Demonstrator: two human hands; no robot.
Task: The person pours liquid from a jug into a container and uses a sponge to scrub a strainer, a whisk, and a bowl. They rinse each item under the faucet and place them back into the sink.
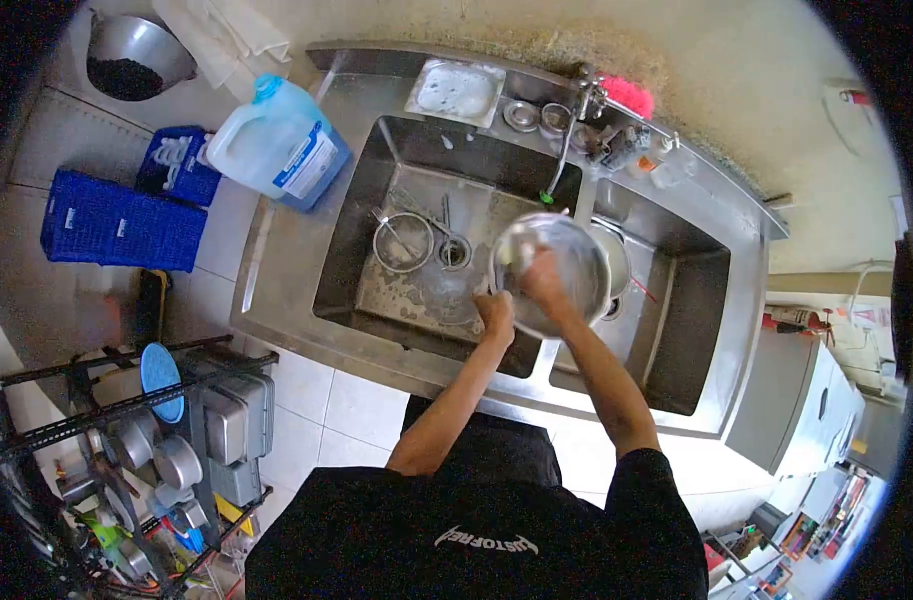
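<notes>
Both arms stretched forward — left hand (495, 312) clenched, right hand (544, 280) palm down just beyond.

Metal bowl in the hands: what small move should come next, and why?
Probably turn the metal bowl a little with the left hand, which grips its near rim; the right hand presses on only one part inside, over the sink.

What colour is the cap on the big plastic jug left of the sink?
Light blue: the jug's cap shows best in the head view.

Commercial kitchen, steel double sink (296, 300), pan rack (126, 410)
</notes>
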